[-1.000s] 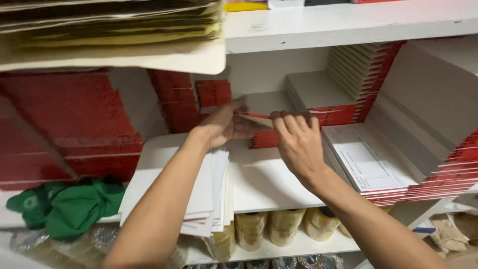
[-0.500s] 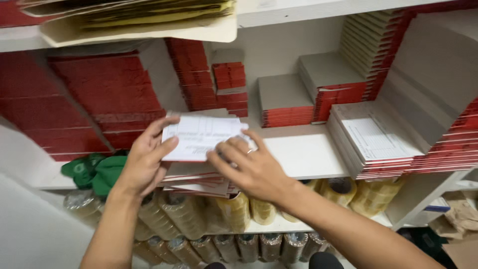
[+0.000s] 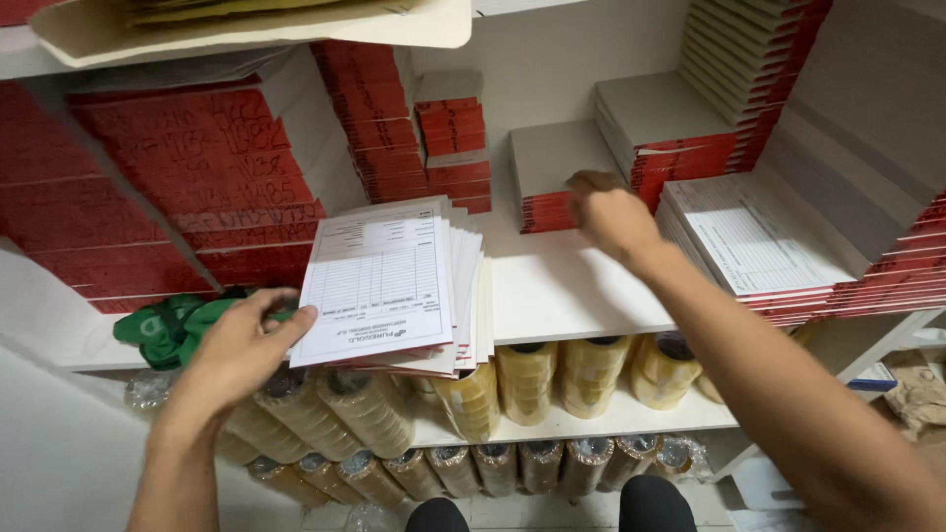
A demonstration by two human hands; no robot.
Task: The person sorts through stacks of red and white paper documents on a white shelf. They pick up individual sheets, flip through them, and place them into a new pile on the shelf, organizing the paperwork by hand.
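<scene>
Forms in a loose white stack (image 3: 394, 286) rest on the white shelf (image 3: 572, 291), their near edge overhanging its front lip. I see my left hand (image 3: 241, 345) closed on the stack's lower left corner, thumb on the top printed sheet, fingers beneath. My right hand (image 3: 611, 212) hovers blurred beside the short red-edged pad pile (image 3: 552, 182) at the back wall; whether it grips anything I cannot tell. Bare shelf board lies open between the stack and the right hand. To the right, a ruled form pad (image 3: 749, 241) tops a tall red-spined pile. Red-edged booklets (image 3: 197, 187) lean at left, grey card covers showing. A green cloth (image 3: 172, 320) is bunched just beside the left hand. Below, rolls of yellowish tape (image 3: 552, 379) line a lower shelf, glossy and cylindrical.
</scene>
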